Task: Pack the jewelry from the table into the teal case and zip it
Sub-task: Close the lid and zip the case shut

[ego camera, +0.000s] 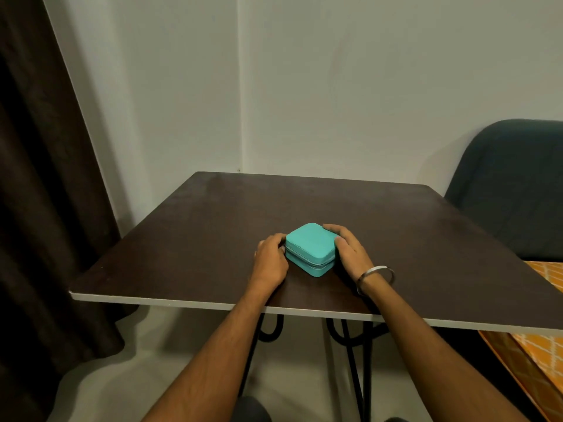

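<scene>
A small square teal case (310, 246) lies closed on the dark brown table (189, 239), a little in from the near edge. My left hand (271, 258) sits against its left corner with the fingers curled in at the zipper line; what the fingertips pinch is hidden. My right hand (347, 248) holds the case's right side, thumb on the top edge and fingers wrapped round the far corner. A metal bangle (376, 278) circles my right wrist. No loose jewelry shows on the table.
A dark green chair (511, 184) stands past the table's right corner. An orange patterned surface (530, 354) lies low on the right. A dark curtain (45, 208) hangs at the left, and black metal table legs (350, 360) show below the tabletop.
</scene>
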